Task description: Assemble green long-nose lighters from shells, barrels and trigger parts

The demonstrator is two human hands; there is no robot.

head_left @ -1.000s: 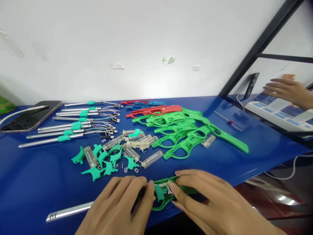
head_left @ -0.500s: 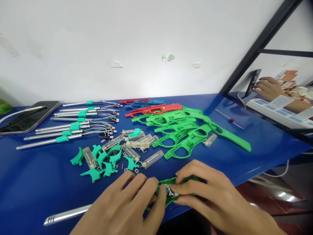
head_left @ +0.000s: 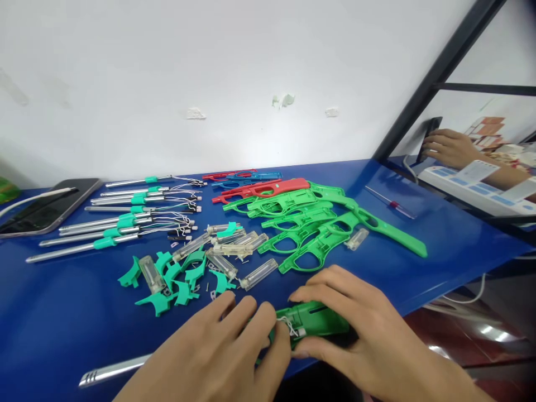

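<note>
A green gas-lighter handle half [head_left: 320,319] lies hollow side up between my hands near the table's front edge. My left hand [head_left: 228,349] is closed around its left part, covering most of that end. White wires with a small white connector [head_left: 288,326] show in the hollow beside my left fingertips. My right hand [head_left: 362,321] grips the right part, thumb on the near edge and fingers over the far edge. A silver metal lighter tube [head_left: 115,370] sticks out to the left from under my left hand.
Teal triggers [head_left: 184,291], clear fuel tanks [head_left: 259,273] and small metal bits lie behind my hands. Green handle halves [head_left: 307,251] are stacked farther back. Wired metal tubes [head_left: 84,252] and a phone [head_left: 46,209] lie left. A screwdriver [head_left: 396,205] and another person's hand [head_left: 450,146] appear right.
My right fingers have moved off the wires and spread across the handle half, so more of its hollow shows. My left hand stays closed on the left part. The view has shifted slightly.
</note>
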